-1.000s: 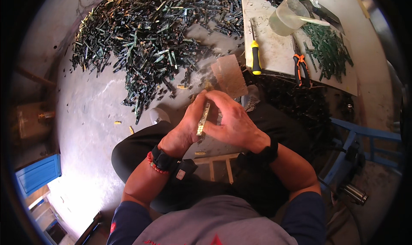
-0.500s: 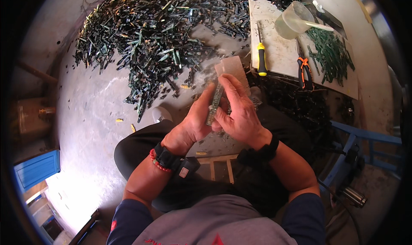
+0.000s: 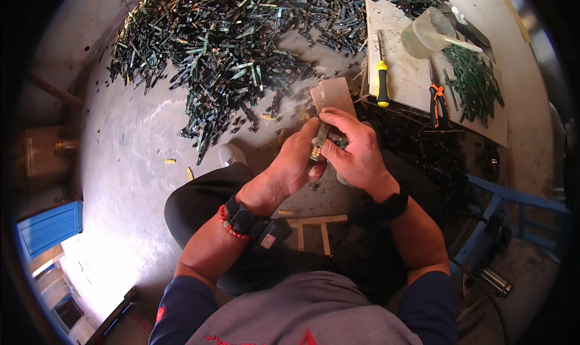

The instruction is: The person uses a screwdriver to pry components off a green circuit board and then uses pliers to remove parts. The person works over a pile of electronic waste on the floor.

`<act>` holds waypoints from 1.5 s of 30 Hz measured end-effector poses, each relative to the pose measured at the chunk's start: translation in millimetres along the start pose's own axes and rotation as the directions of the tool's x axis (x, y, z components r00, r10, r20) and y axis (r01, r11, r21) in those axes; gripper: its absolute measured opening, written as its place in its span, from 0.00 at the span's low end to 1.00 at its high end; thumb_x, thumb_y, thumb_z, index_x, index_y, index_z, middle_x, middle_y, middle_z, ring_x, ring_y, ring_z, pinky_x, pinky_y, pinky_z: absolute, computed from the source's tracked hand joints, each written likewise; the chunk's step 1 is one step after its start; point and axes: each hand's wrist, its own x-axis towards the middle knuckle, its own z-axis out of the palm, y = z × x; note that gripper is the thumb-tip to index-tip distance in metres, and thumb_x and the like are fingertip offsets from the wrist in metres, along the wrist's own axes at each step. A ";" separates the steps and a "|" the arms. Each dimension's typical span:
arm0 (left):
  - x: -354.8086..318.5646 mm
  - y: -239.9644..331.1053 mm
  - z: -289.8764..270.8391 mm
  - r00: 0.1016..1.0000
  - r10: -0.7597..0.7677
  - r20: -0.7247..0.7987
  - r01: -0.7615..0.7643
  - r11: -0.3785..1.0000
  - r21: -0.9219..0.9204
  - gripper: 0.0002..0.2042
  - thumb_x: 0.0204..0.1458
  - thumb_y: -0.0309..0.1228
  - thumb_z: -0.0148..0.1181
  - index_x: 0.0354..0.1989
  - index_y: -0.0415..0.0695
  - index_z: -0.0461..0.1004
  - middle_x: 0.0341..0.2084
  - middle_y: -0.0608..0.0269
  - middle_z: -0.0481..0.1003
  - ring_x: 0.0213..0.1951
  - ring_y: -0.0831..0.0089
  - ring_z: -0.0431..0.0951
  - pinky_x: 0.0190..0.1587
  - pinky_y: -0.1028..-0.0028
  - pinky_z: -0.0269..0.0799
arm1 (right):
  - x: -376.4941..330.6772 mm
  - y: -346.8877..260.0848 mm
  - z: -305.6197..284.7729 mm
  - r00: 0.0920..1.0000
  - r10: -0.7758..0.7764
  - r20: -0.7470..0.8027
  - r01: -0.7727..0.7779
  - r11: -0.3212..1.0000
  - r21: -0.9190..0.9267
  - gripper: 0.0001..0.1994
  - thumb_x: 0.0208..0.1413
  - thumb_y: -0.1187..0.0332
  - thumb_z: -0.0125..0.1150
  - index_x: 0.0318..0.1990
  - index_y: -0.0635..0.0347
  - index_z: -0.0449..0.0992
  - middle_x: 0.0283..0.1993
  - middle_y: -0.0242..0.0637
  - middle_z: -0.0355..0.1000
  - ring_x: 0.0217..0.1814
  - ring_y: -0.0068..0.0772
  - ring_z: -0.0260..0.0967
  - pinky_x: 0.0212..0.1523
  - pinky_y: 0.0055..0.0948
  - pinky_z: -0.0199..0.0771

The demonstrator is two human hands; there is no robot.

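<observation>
My left hand [image 3: 293, 159] and right hand [image 3: 360, 153] are grasping a narrow, dark bundle with gold-coloured patches [image 3: 318, 146] between them, above the smooth grey floor [image 3: 142, 170]. For a steady hold, I should be pressing evenly from both sides.

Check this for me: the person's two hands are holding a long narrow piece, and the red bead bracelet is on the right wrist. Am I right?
Not quite: the head view shows the red bead bracelet on the left wrist. The two hands are holding a long narrow piece.
</observation>
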 end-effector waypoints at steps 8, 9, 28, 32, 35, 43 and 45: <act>4.6 -2.6 4.7 1.000 0.010 0.029 -0.012 0.999 0.042 0.13 0.66 0.45 0.39 0.46 0.53 0.67 0.16 0.73 0.61 0.12 0.81 0.58 0.12 0.80 0.51 | -0.4 1.7 -6.1 0.963 0.254 0.085 -0.268 0.924 0.274 0.16 0.50 0.80 0.59 0.48 0.74 0.72 0.51 0.50 0.72 0.48 0.33 0.73 0.48 0.28 0.74; 5.3 -6.3 4.2 0.999 0.023 0.024 -0.024 0.998 0.057 0.14 0.65 0.46 0.39 0.46 0.52 0.67 0.16 0.73 0.61 0.12 0.81 0.58 0.12 0.80 0.51 | 2.9 -3.6 -8.1 0.955 0.285 0.087 -0.298 0.902 0.314 0.15 0.48 0.79 0.59 0.46 0.75 0.73 0.48 0.51 0.73 0.45 0.33 0.75 0.45 0.28 0.75; -0.5 -21.5 -1.9 0.998 -0.019 0.053 0.018 1.000 0.009 0.13 0.63 0.46 0.44 0.44 0.53 0.68 0.23 0.72 0.66 0.15 0.80 0.60 0.13 0.81 0.52 | 16.9 -8.1 -32.4 0.841 0.319 0.437 -0.447 0.865 0.229 0.15 0.51 0.79 0.60 0.47 0.70 0.73 0.40 0.39 0.74 0.36 0.26 0.74 0.38 0.25 0.75; -1.5 -23.4 -4.6 0.998 -0.047 0.049 0.046 0.998 0.037 0.13 0.63 0.47 0.45 0.42 0.51 0.69 0.22 0.71 0.65 0.15 0.80 0.60 0.13 0.80 0.52 | 12.6 1.7 -33.2 0.957 -0.071 0.283 0.084 0.996 -0.037 0.15 0.47 0.77 0.65 0.44 0.67 0.76 0.42 0.41 0.75 0.41 0.36 0.75 0.42 0.29 0.75; -6.1 -19.0 2.5 0.999 -0.038 0.014 0.037 0.998 0.054 0.15 0.63 0.47 0.45 0.37 0.49 0.69 0.21 0.71 0.64 0.14 0.80 0.59 0.13 0.80 0.51 | 12.0 4.1 -31.9 0.957 -0.134 0.259 0.154 0.986 -0.060 0.11 0.46 0.71 0.66 0.37 0.65 0.77 0.39 0.46 0.74 0.40 0.49 0.73 0.40 0.37 0.74; 3.7 -19.2 -8.4 0.982 -0.135 0.130 0.136 0.991 0.001 0.14 0.63 0.46 0.42 0.31 0.51 0.65 0.19 0.71 0.62 0.14 0.81 0.56 0.13 0.80 0.49 | 10.8 -1.5 -28.9 0.973 -0.083 0.217 0.104 0.991 -0.088 0.09 0.49 0.68 0.64 0.33 0.64 0.76 0.32 0.45 0.74 0.34 0.50 0.72 0.35 0.38 0.73; 6.2 -20.3 -5.5 0.986 -0.138 0.096 0.140 0.990 -0.014 0.13 0.64 0.44 0.41 0.31 0.52 0.64 0.19 0.72 0.62 0.14 0.81 0.55 0.12 0.81 0.49 | 10.0 1.3 -27.8 0.977 -0.029 0.210 0.050 0.994 -0.093 0.08 0.50 0.68 0.64 0.33 0.64 0.76 0.30 0.46 0.74 0.33 0.50 0.72 0.34 0.38 0.73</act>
